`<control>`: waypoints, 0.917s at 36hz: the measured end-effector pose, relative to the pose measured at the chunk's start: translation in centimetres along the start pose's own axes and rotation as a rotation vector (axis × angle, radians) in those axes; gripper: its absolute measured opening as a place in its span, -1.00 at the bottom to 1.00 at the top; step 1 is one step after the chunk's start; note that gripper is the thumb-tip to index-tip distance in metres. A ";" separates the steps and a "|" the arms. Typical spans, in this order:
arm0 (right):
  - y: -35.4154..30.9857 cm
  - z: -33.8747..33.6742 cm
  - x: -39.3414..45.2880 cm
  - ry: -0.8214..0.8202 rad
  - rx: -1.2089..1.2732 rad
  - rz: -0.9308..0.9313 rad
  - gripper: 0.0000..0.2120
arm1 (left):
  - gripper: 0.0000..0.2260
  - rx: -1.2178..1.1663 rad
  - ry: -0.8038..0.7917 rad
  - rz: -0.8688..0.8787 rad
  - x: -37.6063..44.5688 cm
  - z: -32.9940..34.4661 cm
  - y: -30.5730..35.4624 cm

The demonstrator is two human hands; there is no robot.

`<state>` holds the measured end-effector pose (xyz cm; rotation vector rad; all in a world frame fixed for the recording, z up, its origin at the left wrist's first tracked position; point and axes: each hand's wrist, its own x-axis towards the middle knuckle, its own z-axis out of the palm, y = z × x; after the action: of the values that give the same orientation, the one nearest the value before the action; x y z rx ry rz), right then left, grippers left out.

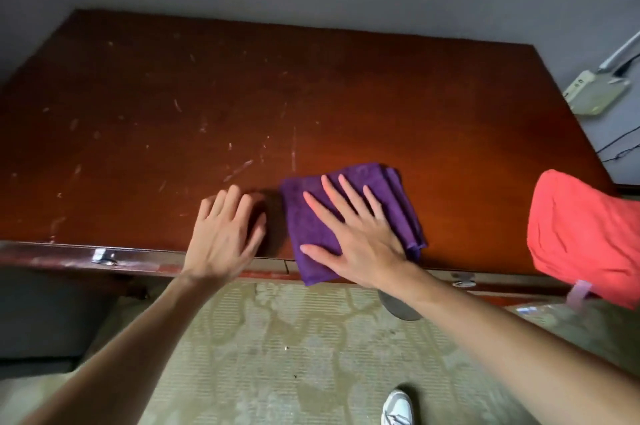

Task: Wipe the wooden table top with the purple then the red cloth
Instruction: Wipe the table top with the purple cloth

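Right hand presses flat on the purple cloth at the table's near edge, left hand open beside it.

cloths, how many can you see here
2. The purple cloth lies folded at the table's near edge under the right hand; the red cloth hangs over its right end.

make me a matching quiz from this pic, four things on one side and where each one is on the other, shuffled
Things:
1. purple cloth
2. red cloth
3. left hand
4. white shoe

Places:
A. on the carpet
B. flat on bare table top
C. under the right hand
D. over the table's right front corner

Pairs: 1-C, 2-D, 3-B, 4-A
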<state>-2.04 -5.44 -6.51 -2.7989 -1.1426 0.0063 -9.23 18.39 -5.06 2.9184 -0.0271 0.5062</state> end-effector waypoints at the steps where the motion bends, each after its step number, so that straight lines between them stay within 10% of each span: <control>1: 0.5 -0.2 0.3 -0.016 -0.006 -0.044 -0.22 | -0.76 -0.007 -0.011 0.006 -0.1 -0.1 -0.6; 8: 6.1 -2.0 7.6 -0.158 -0.050 -0.375 -0.27 | -0.61 -0.009 -0.096 -0.009 0.9 -0.5 -2.1; 33: 18.4 -2.8 37.2 -0.060 0.040 0.144 -0.26 | -0.56 -0.123 -0.266 -0.117 1.1 0.5 -3.2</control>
<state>37.54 7.20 -4.23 -2.8569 -0.9384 0.1258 -7.87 21.43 -5.75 2.8235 0.0738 0.0925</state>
